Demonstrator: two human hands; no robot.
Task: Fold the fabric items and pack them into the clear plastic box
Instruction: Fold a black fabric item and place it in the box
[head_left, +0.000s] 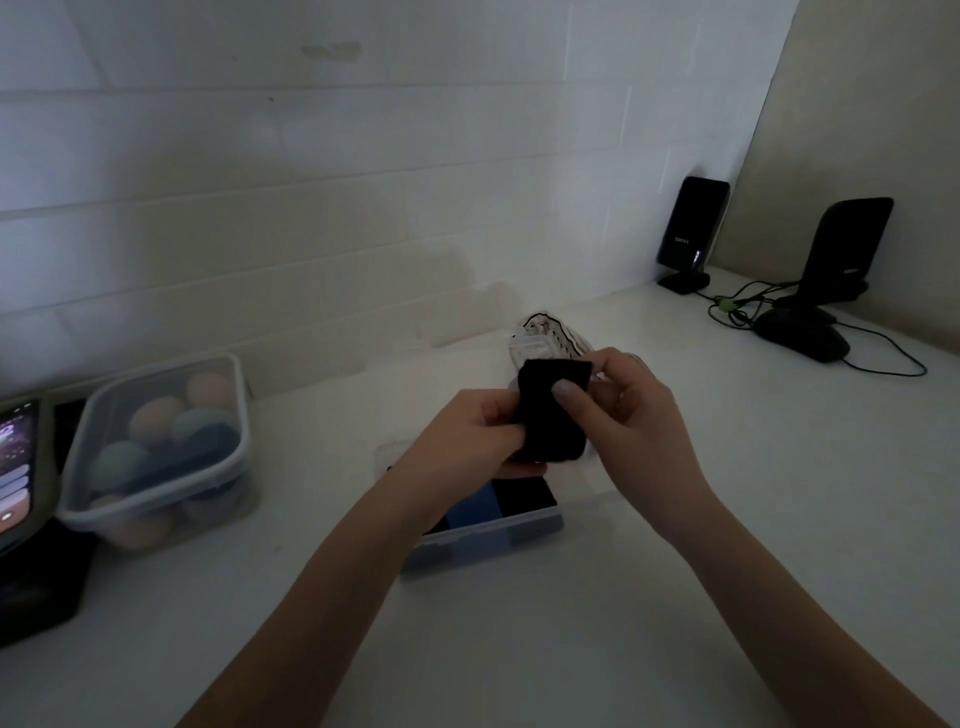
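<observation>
My left hand (475, 434) and right hand (631, 402) both pinch a soft black cloth (553, 415), folded oblong, above the clear box (493, 535) holding flat blue and black pieces.

Single head-worn view, forward and down, close over white counter (675, 571).

Bare counter (519, 649) nr side; lidded tub (161, 447) left, speakers (691, 228) far right.
</observation>
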